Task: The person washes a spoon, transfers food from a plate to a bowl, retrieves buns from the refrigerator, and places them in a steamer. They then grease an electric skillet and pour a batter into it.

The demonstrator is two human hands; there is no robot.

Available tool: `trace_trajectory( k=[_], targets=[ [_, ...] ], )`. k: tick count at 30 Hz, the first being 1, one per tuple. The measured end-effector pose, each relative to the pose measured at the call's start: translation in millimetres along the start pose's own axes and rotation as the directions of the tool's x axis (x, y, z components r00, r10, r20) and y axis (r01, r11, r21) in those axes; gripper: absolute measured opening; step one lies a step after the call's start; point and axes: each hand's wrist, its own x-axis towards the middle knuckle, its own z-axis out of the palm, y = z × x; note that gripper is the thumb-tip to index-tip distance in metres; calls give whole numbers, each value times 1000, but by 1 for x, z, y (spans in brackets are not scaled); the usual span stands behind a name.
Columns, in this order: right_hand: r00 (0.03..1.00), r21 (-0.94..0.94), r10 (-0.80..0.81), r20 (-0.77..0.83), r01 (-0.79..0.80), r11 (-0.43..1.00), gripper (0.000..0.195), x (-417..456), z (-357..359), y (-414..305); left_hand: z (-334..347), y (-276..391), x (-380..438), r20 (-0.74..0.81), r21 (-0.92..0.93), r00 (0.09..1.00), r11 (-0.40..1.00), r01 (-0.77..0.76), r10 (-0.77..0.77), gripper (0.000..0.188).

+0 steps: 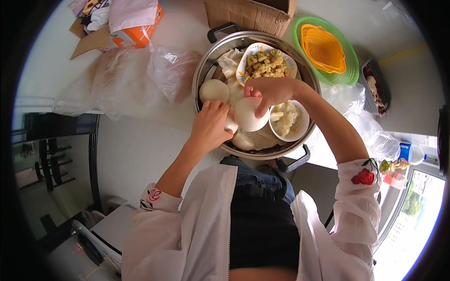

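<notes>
A wide stainless-steel steamer pot (pixel 205 143) with black handles stands before me, lined with pale cloth. My right hand (pixel 272 92) grips a round white steamed bun (pixel 250 117), thumb on its near side and fingers at the far side. Just left of it, my left hand (pixel 210 122) is curled around another white bun (pixel 230 123), which it partly covers. A third bun (pixel 214 91) sits at the pot's left side. Behind my right hand is a patterned plate (pixel 242 70) of cooked cauliflower (pixel 269 63). A white bowl (pixel 303 129) with pale, soft food (pixel 286 117) rests at the pot's right.
A cardboard box (pixel 248 15) stands just behind the pot. Right of it are a green basket (pixel 351 70) holding yellow baskets (pixel 321 47), a grey basket (pixel 369 98) and plastic bags (pixel 379 135). More clear bags (pixel 172 70) and an orange carton (pixel 135 35) lie left.
</notes>
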Motion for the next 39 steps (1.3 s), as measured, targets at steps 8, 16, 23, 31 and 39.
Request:
trace_trajectory(
  k=[8,16,23,31,39],
  targets=[
    [999,-231,-15,-34,6,973,43,13,8,4,0,7,4,116,75,993,997,-22,14,47],
    [836,-224,62,-545,-217,950,26,1,52,-3,6,7,-1,-91,107,979,979,-174,184,37],
    [711,-543,-218,-668,-265,797,56,-18,98,16,11,15,-8,-56,116,981,977,-180,187,43],
    [554,-679,-455,-698,-309,666,26,-10,119,19,12,15,-9,-60,32,990,991,-128,129,48],
    [656,-674,-321,-683,-396,624,20,-49,156,7,27,9,-18,-190,-72,976,990,-123,108,54]
  ],
)
